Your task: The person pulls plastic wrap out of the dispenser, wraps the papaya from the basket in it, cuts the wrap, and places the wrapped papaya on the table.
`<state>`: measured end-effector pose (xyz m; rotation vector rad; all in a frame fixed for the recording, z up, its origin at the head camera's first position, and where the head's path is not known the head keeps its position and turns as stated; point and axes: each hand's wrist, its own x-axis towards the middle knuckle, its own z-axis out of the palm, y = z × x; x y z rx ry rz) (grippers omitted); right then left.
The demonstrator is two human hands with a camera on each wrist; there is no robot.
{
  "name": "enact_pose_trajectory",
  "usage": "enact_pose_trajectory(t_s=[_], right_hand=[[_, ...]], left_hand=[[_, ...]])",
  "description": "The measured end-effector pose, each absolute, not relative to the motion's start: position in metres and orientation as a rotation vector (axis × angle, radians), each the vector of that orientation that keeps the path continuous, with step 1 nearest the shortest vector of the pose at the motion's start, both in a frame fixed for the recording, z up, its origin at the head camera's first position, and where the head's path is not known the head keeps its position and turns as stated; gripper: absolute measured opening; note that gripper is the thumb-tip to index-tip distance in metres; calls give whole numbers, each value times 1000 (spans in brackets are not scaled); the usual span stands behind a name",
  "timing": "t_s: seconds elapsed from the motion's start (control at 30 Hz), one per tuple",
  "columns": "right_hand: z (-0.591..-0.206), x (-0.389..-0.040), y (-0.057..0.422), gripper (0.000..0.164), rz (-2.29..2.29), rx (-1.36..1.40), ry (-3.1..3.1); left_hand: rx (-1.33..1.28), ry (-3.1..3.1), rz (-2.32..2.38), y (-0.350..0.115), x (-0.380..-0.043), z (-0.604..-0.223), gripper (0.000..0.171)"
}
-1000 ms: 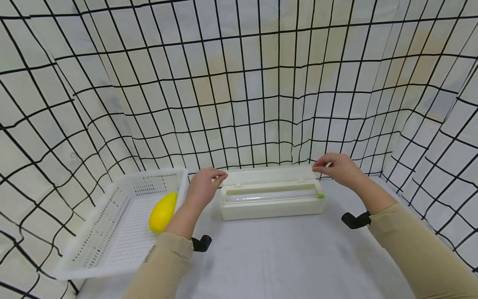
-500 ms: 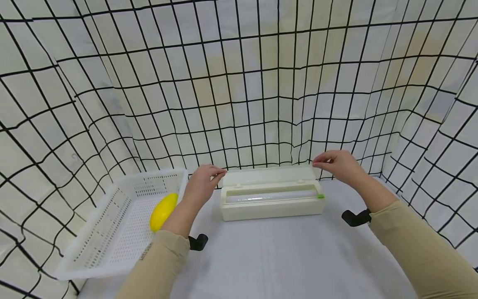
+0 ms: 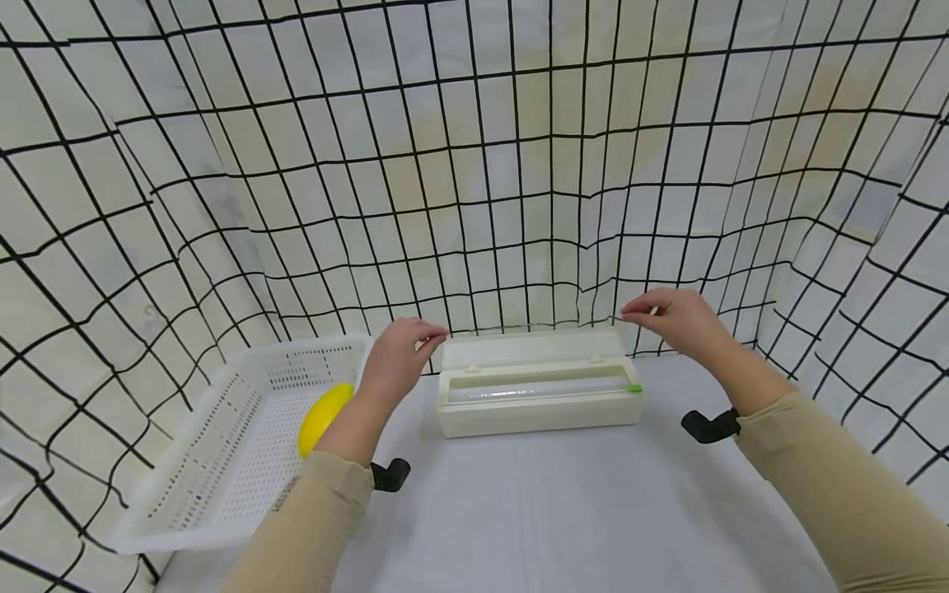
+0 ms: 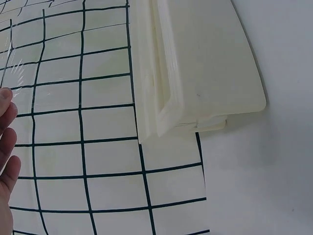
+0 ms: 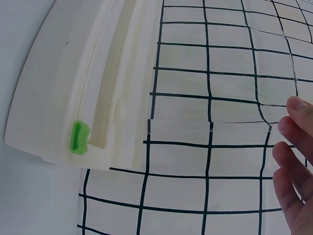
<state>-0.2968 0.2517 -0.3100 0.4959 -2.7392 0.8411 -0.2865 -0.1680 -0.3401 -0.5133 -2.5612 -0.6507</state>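
A cream cling film dispenser box (image 3: 544,422) stands on the table with its lid (image 3: 534,347) raised at the back. Inside lies a roll (image 3: 539,389) of film, and a green slide cutter (image 5: 79,138) sits at the right end. My left hand (image 3: 398,360) pinches one corner of a clear sheet of cling film (image 4: 13,73), which creases at the fingertips. On the other side, my right hand (image 3: 684,328) pinches the opposite corner between thumb and forefinger. Both hands are above and behind the box. The film is hard to see against the grid.
A white perforated basket (image 3: 185,527) stands at the left, holding a yellow mango-shaped fruit (image 3: 320,416) partly behind my left forearm. Black grid mesh (image 3: 519,198) before pale cloth surrounds the back and sides. A white cloth covers the table (image 3: 549,511).
Both hands have risen a little and moved farther back, still pinching the film corners. My left hand has also shifted slightly left. The box and the basket have stayed in place.
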Motion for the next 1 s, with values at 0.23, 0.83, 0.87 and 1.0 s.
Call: enact_pose_trajectory(t_s=[0.23, 0.83, 0.87, 1.0], right_hand=[[-304, -296, 251, 23, 818, 496, -2723], [-284, -294, 252, 22, 810, 455, -2694], [-283, -294, 253, 22, 805, 456, -2689], [-279, -295, 253, 20, 785, 467, -2664]], left_hand=[[-532, -2526, -603, -168, -286, -332, 16], [-591, -2464, -510, -169, -288, -307, 14], [-594, -2459, -506, -169, -289, -306, 14], [-609, -2436, -505, -169, -291, -301, 15]])
